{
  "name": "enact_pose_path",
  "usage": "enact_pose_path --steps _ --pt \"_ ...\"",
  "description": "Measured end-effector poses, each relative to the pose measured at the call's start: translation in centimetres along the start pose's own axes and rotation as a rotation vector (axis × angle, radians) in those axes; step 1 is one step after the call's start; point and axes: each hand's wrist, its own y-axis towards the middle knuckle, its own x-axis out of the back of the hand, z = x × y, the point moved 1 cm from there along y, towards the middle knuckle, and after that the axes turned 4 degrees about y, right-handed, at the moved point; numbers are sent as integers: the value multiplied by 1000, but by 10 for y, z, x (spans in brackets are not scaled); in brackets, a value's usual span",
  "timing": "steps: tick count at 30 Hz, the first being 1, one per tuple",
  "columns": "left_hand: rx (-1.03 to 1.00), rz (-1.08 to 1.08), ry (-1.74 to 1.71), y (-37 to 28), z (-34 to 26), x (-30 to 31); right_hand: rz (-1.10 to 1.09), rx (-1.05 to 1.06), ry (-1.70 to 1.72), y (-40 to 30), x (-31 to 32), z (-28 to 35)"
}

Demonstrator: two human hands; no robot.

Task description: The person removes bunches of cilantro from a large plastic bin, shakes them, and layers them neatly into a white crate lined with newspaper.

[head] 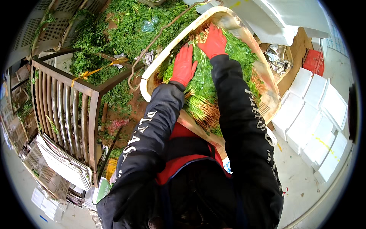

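Note:
A pale plastic crate (pixel 273 86) in front of me is packed with leafy greens (pixel 207 83) that have thin green stems and orange-brown roots. Both my hands wear red gloves and lie palm down on the greens. My left hand (pixel 184 65) rests near the crate's left side, thumb apart from the fingers. Farther up, my right hand (pixel 214 41) lies near the far end, with its fingers over leaves and roots. Neither hand appears to grip anything; the palms are hidden. A bundle of roots and stems (pixel 201 110) lies at the near end, between my forearms.
Loose greens (pixel 128 25) cover the floor beyond. To the left stands a metal-barred frame (pixel 64 100) with stacked paper (pixel 64 163) against it. A bent metal rod (pixel 163 31) runs beside the crate. White foam boxes (pixel 310 123) and a red container (pixel 313 62) are at right.

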Motion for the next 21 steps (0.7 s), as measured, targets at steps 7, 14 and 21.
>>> enact_pose_path --steps 7,14,21 --pt "54 117 53 -4 10 -4 185 -89 -112 24 12 5" --pt "37 82 86 -3 12 -11 509 -91 -129 55 3 -3" --pt "51 87 64 -4 13 -12 110 122 184 40 16 -43"
